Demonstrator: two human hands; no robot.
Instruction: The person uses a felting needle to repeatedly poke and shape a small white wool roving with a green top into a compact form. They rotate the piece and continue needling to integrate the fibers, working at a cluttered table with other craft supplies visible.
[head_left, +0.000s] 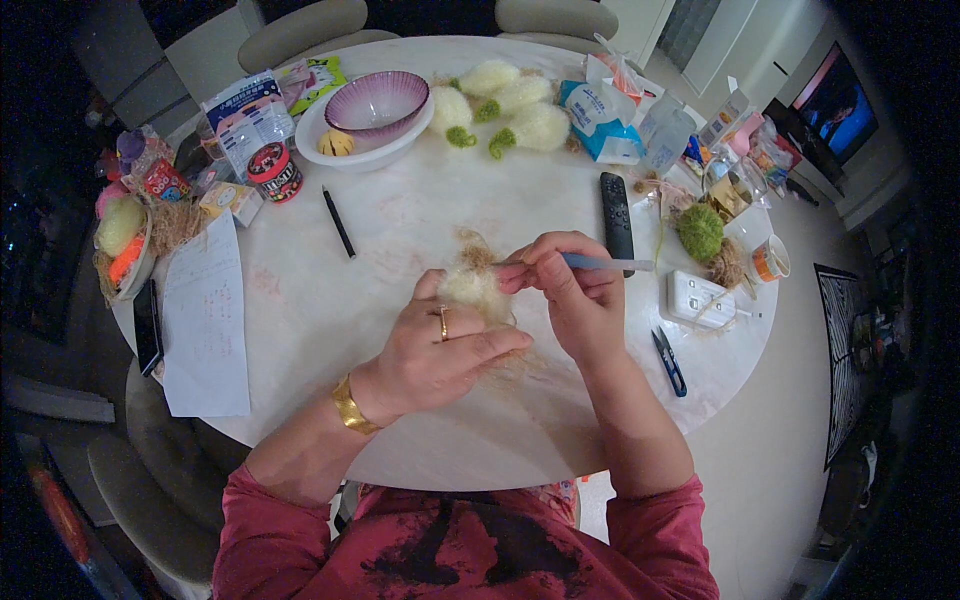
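My left hand (431, 356), with a ring and a gold bracelet, is wrapped around a fluffy cream yarn piece (472, 289). Brown fuzzy yarn (474, 251) sticks out at its top, and more brown strands hang below my fingers. Pinched in my right hand (577, 292) is a crochet hook (592, 261) with a bluish handle. Its metal end points left and meets the top of the yarn piece; the tip is hidden in the fuzz. Farther back lie several cream fuzzy crocheted pieces (532, 126) with green curled stems.
Thread snips (669, 361), a white power strip (701, 298), a remote control (616, 214) and a green yarn ball (700, 231) lie to the right. Leftward are a black pen (339, 223), a handwritten sheet (206, 330), a phone (148, 328) and a white bowl (360, 157).
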